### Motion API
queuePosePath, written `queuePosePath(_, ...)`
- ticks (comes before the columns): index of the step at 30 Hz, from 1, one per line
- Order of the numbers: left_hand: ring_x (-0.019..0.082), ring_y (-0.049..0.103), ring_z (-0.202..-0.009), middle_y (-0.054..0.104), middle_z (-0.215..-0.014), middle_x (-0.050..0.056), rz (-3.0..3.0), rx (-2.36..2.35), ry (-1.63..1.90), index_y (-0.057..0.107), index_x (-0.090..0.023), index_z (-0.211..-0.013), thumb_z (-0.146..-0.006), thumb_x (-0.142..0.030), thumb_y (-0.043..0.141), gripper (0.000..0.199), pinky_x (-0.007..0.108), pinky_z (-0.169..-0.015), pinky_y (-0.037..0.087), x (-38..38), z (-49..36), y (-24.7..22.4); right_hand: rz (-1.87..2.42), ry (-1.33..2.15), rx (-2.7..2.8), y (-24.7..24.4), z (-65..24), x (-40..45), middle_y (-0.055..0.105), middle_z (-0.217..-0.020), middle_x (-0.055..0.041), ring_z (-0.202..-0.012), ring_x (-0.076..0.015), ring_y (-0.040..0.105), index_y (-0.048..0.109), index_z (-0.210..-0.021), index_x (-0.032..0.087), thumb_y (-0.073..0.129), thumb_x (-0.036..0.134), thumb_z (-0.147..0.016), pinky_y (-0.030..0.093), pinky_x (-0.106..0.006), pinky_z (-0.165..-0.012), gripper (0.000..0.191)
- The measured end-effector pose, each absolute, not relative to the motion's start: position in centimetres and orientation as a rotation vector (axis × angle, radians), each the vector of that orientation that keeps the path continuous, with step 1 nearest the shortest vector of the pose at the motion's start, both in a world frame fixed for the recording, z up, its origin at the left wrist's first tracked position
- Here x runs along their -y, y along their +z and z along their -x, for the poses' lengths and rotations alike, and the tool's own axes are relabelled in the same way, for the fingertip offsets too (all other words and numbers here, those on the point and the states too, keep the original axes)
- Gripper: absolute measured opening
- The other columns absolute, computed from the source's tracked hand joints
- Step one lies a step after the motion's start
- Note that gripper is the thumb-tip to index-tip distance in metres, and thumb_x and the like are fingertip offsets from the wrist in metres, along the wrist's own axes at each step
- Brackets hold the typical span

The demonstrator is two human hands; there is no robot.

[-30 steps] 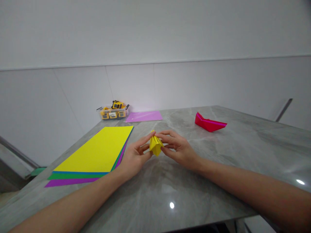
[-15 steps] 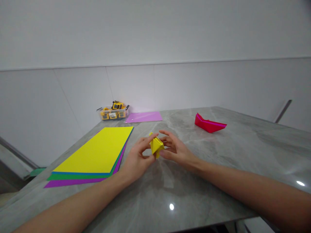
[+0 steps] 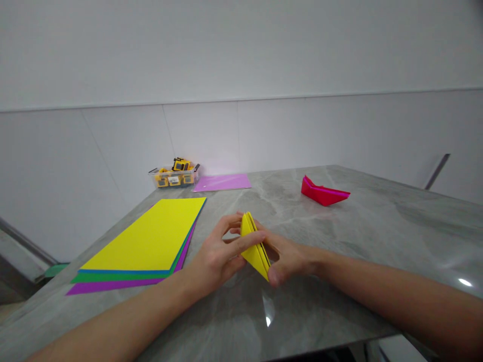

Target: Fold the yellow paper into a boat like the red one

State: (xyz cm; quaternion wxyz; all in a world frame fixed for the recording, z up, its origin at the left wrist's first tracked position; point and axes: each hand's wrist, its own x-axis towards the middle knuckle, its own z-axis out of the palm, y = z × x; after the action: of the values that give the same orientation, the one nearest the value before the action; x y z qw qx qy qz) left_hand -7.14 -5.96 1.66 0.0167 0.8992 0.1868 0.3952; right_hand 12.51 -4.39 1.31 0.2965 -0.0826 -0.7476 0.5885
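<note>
A folded yellow paper (image 3: 255, 251), layered and pointed at its lower end, is held above the table between both hands. My left hand (image 3: 222, 250) grips it from the left, with the thumb lying across its face. From the right, my right hand (image 3: 287, 256) holds it, the thumb at the lower tip and the other fingers partly hidden behind the paper. A red folded paper boat (image 3: 325, 195) with a pink upper edge stands farther back on the right.
Yellow, blue, green and purple sheets (image 3: 147, 236) lie stacked at the left of the grey table (image 3: 377, 241). Near the wall are a clear bin (image 3: 174, 179) of yellow and black toy pieces and a flat pink-purple sheet (image 3: 222, 182).
The yellow paper has been turned and now shows a longer, flatter shape with its point downward. My left thumb has moved across its face, and my right hand has shifted lower.
</note>
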Motion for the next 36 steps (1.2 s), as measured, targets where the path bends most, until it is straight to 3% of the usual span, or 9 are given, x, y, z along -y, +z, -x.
queuePosePath(5,0.019,0.047,-0.119,0.029,-0.133,0.006,-2.748,-0.563,1.145,0.041,-0.039,-0.134,-0.086,-0.006,0.052,0.059,0.031,-0.091,0.053,6.0,7.3,1.2,0.383,1.334,2.237,2.3,-13.2,4.7,0.034,-0.142,-0.0078,-0.134,-0.0271,0.026,0.032,-0.140,0.026,0.083,0.037,-0.057,0.022,-0.043,-0.111,0.098)
queuePosePath(10,0.020,0.042,-0.124,0.041,-0.130,0.007,-2.763,-0.683,1.255,0.032,-0.034,-0.140,-0.083,-0.001,0.052,0.069,0.036,-0.098,0.048,6.0,7.2,1.3,0.548,1.250,2.189,3.1,-13.1,5.2,0.042,-0.135,-0.0088,-0.124,-0.0264,0.041,0.022,-0.142,0.025,0.083,0.031,-0.057,0.035,-0.041,-0.103,0.105)
queuePosePath(13,0.018,0.050,-0.116,0.048,-0.129,0.007,-2.565,-0.793,1.339,0.029,-0.030,-0.141,-0.081,-0.003,0.056,0.072,0.029,-0.087,0.055,6.1,7.1,1.2,0.534,1.263,2.140,3.3,-12.8,5.4,0.044,-0.133,-0.0094,-0.120,-0.0260,0.045,0.024,-0.141,0.024,0.083,0.030,-0.056,0.039,-0.040,-0.100,0.103)
queuePosePath(18,0.015,0.060,-0.098,0.061,-0.111,0.003,-2.337,-0.936,1.313,0.056,-0.023,-0.117,-0.078,-0.009,0.061,0.042,0.022,-0.073,0.057,5.9,7.1,1.4,0.666,1.169,2.154,3.4,-12.8,5.4,0.044,-0.131,-0.0098,-0.119,-0.0251,0.045,0.015,-0.143,0.023,0.084,0.032,-0.054,0.037,-0.041,-0.101,0.113)
queuePosePath(22,0.015,0.061,-0.094,0.065,-0.105,0.000,-2.312,-0.976,1.217,0.060,-0.023,-0.112,-0.077,-0.008,0.060,0.038,0.024,-0.077,0.055,5.9,7.0,1.9,0.701,1.131,2.155,3.4,-12.9,5.3,0.045,-0.131,-0.0091,-0.117,-0.0239,0.047,0.016,-0.143,0.022,0.084,0.031,-0.054,0.038,-0.039,-0.101,0.112)
queuePosePath(29,0.019,0.053,-0.114,0.056,-0.126,0.005,-2.305,-0.859,1.092,0.051,-0.020,-0.125,-0.068,0.002,0.049,0.061,0.034,-0.098,0.045,6.4,7.3,2.0,0.786,0.898,2.228,2.6,-12.7,4.8,0.057,-0.117,-0.0059,-0.098,-0.0211,0.057,0.020,-0.143,0.023,0.080,0.028,-0.058,0.047,-0.035,-0.085,0.105)
queuePosePath(32,0.023,0.049,-0.120,0.052,-0.132,0.010,-2.337,-0.848,1.038,0.047,-0.017,-0.129,-0.071,-0.005,0.055,0.060,0.039,-0.103,0.040,6.6,7.3,2.0,0.785,0.797,2.279,2.0,-12.7,4.4,0.059,-0.114,-0.0056,-0.094,-0.0212,0.059,0.022,-0.143,0.024,0.079,0.028,-0.058,0.048,-0.034,-0.082,0.103)
queuePosePath(36,0.023,0.055,-0.111,0.059,-0.123,0.009,-2.302,-0.984,1.075,0.053,-0.019,-0.123,-0.075,-0.022,0.067,0.050,0.040,-0.098,0.043,6.7,6.8,2.2,0.763,0.727,2.280,1.7,-12.6,4.2,0.059,-0.117,-0.0067,-0.092,-0.0208,0.060,0.022,-0.143,0.024,0.078,0.033,-0.061,0.049,-0.033,-0.077,0.100)
